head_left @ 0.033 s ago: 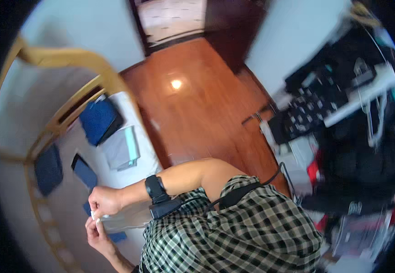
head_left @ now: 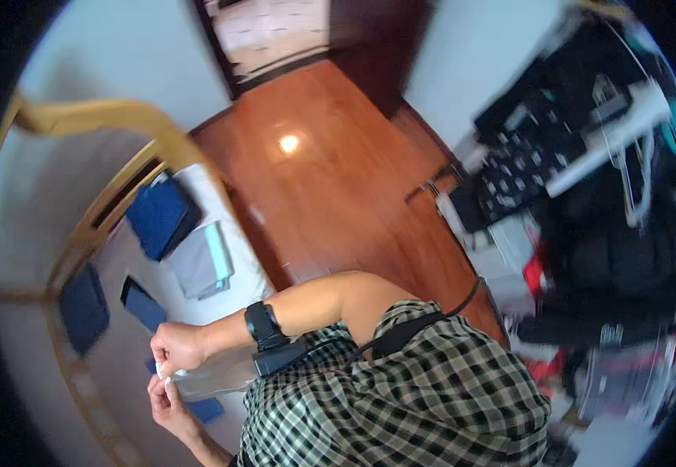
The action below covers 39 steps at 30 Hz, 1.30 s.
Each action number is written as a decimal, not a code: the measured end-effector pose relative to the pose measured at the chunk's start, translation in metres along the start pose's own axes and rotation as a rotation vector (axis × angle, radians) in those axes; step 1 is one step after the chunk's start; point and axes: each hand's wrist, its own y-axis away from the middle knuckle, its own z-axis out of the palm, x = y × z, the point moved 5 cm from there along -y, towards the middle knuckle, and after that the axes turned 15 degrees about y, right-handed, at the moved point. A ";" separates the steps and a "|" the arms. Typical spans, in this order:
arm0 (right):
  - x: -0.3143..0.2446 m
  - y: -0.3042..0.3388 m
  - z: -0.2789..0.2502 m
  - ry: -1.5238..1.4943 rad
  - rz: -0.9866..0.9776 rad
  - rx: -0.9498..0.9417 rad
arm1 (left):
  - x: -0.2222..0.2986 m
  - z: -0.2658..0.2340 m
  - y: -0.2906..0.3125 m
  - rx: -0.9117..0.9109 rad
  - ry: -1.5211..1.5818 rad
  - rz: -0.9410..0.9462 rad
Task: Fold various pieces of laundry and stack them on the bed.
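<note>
My right hand, with a black band on the wrist, reaches across from the right with its fingers pinched together. Just below it, my left hand rises from the lower edge, also pinching. The fingertips of both hands meet at the edge of what looks like a clear plastic bag, which stretches back toward my checked shirt. Something small and white shows between the fingertips, too small to name. Beyond my right hand a folded dark blue piece lies on the bed, and a blue piece shows beside my left forearm.
Folded dark blue clothing and a grey and mint folded cloth lie on the white bed. Another blue piece is by the wooden bed frame. Dark clothes fill a rack at right, across the wooden floor.
The whole view has turned and shifted slightly. Both hands keep their pinch on the clear plastic bag.
</note>
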 end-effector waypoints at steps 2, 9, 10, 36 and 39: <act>0.019 0.004 -0.014 -0.043 0.104 0.093 | -0.017 0.014 -0.020 -0.093 0.057 -0.066; 0.088 0.027 -0.035 -0.492 0.424 0.048 | -0.037 0.062 -0.061 -0.396 0.213 -0.240; 0.093 0.026 -0.033 -0.504 0.460 0.056 | -0.038 0.066 -0.061 -0.442 0.219 -0.271; 0.077 -0.001 0.000 0.143 0.075 0.058 | -0.025 0.014 -0.050 -0.213 -0.058 -0.184; 0.065 0.005 0.009 0.173 0.143 -0.045 | -0.013 0.003 -0.039 -0.184 -0.079 -0.182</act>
